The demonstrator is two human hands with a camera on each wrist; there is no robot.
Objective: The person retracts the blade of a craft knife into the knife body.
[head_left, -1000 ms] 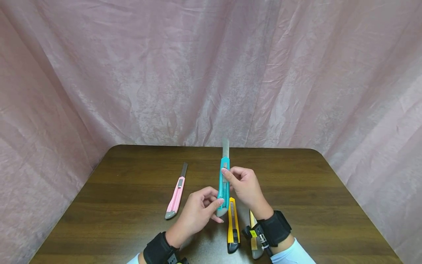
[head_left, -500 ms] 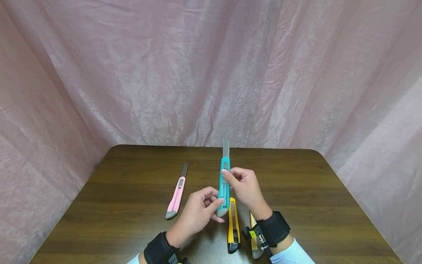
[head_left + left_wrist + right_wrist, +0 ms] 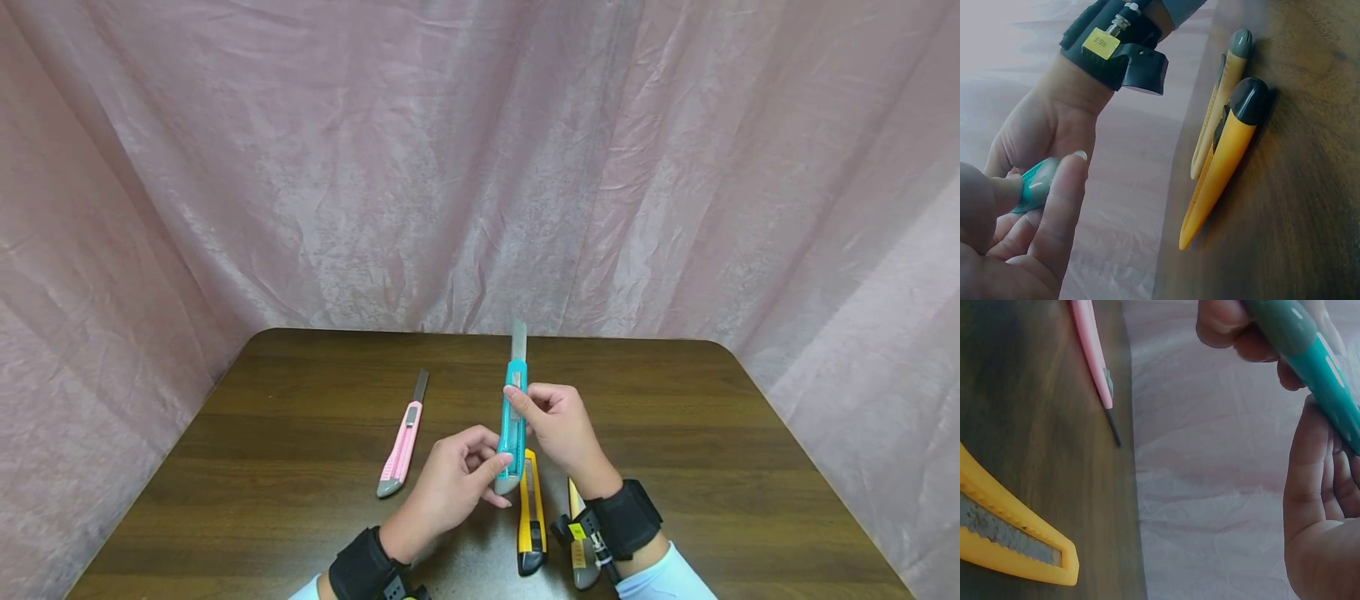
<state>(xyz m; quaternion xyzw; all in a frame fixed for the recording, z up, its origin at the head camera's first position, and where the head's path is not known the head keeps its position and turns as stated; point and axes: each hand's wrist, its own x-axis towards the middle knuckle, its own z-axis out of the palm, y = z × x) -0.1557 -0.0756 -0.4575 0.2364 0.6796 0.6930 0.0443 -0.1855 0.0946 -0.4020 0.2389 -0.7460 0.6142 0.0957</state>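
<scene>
A teal utility knife [image 3: 512,433] is held above the table, blade out and pointing away. My left hand [image 3: 457,479] pinches its grey butt end between thumb and fingers. Higher up, near the slider, my right hand [image 3: 562,421] grips the body with its thumb on the front face. In the left wrist view the teal knife [image 3: 1038,184] shows end-on between the fingers; the right wrist view shows the teal body [image 3: 1329,381] from below. Beneath the hands lies a yellow utility knife [image 3: 532,517] with a black end.
A pink utility knife [image 3: 401,446], blade extended, lies on the wooden table [image 3: 300,467] to the left. Partly hidden under the right wrist is a pale yellow utility knife [image 3: 582,550] with a grey end. A pink curtain [image 3: 450,167] hangs behind.
The teal knife has tilted and shifted slightly to the right, its blade tip a little lower. Both hands keep their hold; the knives on the table have not moved.
</scene>
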